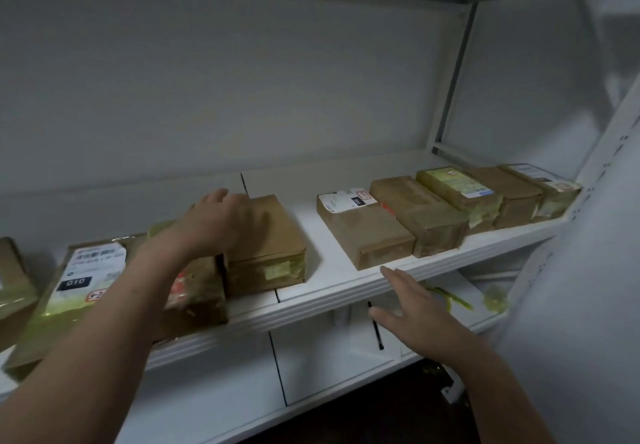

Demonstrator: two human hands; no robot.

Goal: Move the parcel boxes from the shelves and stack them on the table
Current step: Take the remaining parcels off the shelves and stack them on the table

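Several brown cardboard parcel boxes lie in a row on a white shelf [332, 281]. My left hand [221, 222] rests over the back top of a plain taped box [273, 253] near the middle, fingers curled over its far edge. Left of it sits a box with a red mark [197, 291], partly under my forearm, and a box with a white label reading 010 [83, 281]. My right hand [415, 308] hovers open in front of the shelf edge, just below a labelled box [360, 232], holding nothing.
More boxes [485, 197] fill the shelf's right end up to the post [453, 73]. A lower shelf [460, 301] holds green tape scraps and a black pen [375, 326]. Another shelf board runs overhead. A pale panel [588, 270] stands close at the right.
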